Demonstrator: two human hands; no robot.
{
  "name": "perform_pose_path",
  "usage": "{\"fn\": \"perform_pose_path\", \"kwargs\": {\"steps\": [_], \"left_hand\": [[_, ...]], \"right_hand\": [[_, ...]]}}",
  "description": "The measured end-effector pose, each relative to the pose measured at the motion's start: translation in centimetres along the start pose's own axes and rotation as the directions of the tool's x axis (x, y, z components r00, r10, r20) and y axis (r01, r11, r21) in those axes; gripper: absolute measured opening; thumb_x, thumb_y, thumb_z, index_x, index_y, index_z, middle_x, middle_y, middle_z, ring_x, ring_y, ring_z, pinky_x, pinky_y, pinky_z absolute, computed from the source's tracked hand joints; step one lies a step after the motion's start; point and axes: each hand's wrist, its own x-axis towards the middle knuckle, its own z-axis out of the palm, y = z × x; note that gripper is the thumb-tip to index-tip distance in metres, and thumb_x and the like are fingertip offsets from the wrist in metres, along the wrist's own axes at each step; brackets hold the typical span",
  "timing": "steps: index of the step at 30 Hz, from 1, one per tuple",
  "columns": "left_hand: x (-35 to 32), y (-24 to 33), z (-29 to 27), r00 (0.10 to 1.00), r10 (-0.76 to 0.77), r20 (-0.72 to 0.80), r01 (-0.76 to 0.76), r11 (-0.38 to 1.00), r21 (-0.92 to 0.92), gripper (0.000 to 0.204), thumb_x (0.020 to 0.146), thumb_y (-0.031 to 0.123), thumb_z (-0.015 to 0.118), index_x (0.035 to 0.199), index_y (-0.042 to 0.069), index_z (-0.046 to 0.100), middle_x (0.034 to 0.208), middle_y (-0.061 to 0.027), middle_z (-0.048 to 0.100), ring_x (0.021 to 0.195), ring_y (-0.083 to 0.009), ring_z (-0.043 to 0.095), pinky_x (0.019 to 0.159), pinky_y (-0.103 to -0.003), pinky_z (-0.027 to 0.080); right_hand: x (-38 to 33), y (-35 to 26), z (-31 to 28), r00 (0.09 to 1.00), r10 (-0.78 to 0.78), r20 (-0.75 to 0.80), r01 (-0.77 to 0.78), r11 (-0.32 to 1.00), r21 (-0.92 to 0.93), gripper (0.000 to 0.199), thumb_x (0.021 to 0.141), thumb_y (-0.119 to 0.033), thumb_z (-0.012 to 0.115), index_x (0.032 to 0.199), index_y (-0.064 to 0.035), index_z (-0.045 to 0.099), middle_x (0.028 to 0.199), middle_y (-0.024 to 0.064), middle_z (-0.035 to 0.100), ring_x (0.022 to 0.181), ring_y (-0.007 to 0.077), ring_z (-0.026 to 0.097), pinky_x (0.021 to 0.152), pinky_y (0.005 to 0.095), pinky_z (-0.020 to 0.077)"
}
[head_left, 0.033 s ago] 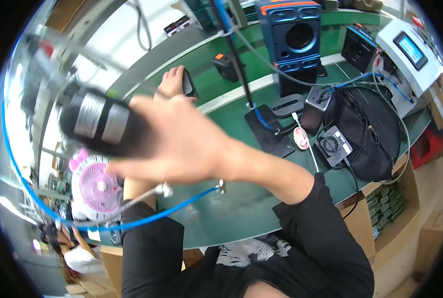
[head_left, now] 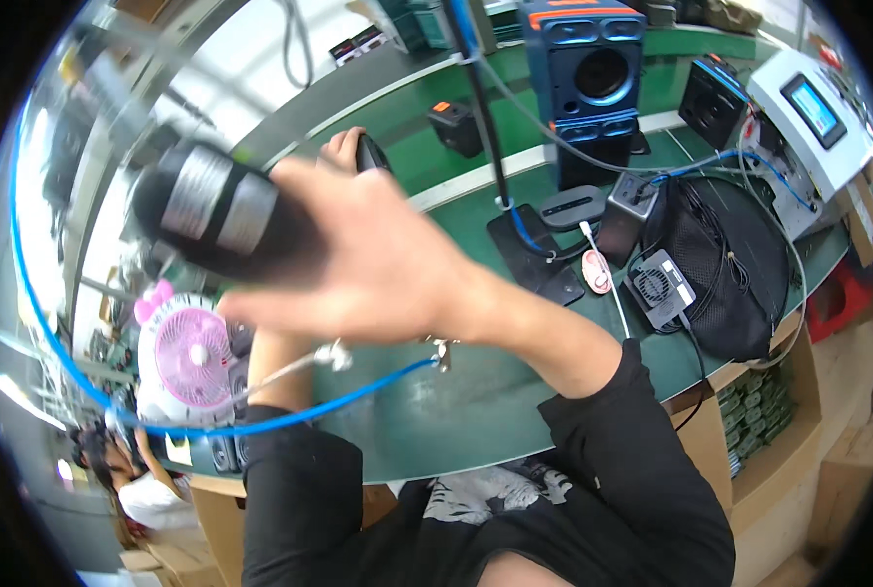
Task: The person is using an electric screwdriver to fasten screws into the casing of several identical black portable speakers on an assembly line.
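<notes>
My right hand [head_left: 368, 269] is raised close to the camera and is shut on a black cylindrical tool with a silver band [head_left: 216, 210], which is blurred at the upper left. Its forearm in a black sleeve comes in from the lower right. My left hand [head_left: 342, 149] reaches out over the green table [head_left: 476, 411] and rests on a small black object [head_left: 373, 155]; I cannot tell whether it grips it. Its forearm runs up under my right hand.
A blue speaker with an orange top [head_left: 588, 68] stands at the back, with a smaller black speaker [head_left: 715, 93] and a white device with a screen [head_left: 813, 108] to its right. A black mesh piece [head_left: 735, 264], a pink fan [head_left: 192, 357] and a blue hose [head_left: 309, 411] lie nearer.
</notes>
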Motion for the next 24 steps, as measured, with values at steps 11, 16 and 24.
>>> {"fn": "perform_pose_path", "kwargs": {"steps": [11,16,24], "left_hand": [[-27.2,10.7,-7.4,0.955,-0.286,0.080,0.258,0.663,-0.702,0.104,0.057,0.030,0.092,0.136,-0.001,0.033,0.131,-0.0217,0.041,0.124,-0.0377,0.045,0.107,-0.043,0.038],[-31.3,10.1,-6.5,0.910,-0.376,0.172,0.351,0.481,-0.803,0.101,0.061,0.030,0.089,0.136,-0.003,0.030,0.130,-0.0226,0.042,0.125,-0.0383,0.044,0.107,-0.043,0.038],[-30.9,10.0,-7.7,0.968,-0.244,0.054,0.237,0.830,-0.505,0.102,0.064,0.045,0.083,0.135,-0.010,0.035,0.133,-0.0262,0.043,0.132,-0.0411,0.037,0.115,-0.048,0.027]], "right_hand": [[0.9,0.0,0.1,0.972,0.232,0.038,-0.235,0.967,0.095,0.033,0.078,-0.029,0.079,0.093,-0.0019,0.066,0.072,0.0014,0.063,0.064,0.0088,0.059,0.061,0.0229,0.0466],[2.9,0.1,1.5,0.964,0.162,0.208,-0.244,0.848,0.471,0.040,0.088,-0.026,0.062,0.113,0.0035,0.052,0.081,0.0072,0.059,0.066,0.0152,0.058,0.068,0.0316,0.0492],[4.4,-2.8,3.7,0.891,-0.025,0.454,-0.275,0.765,0.582,0.067,0.075,-0.057,0.074,0.103,-0.0030,0.045,0.075,0.0026,0.049,0.062,0.0120,0.051,0.063,0.0289,0.0415]]}}
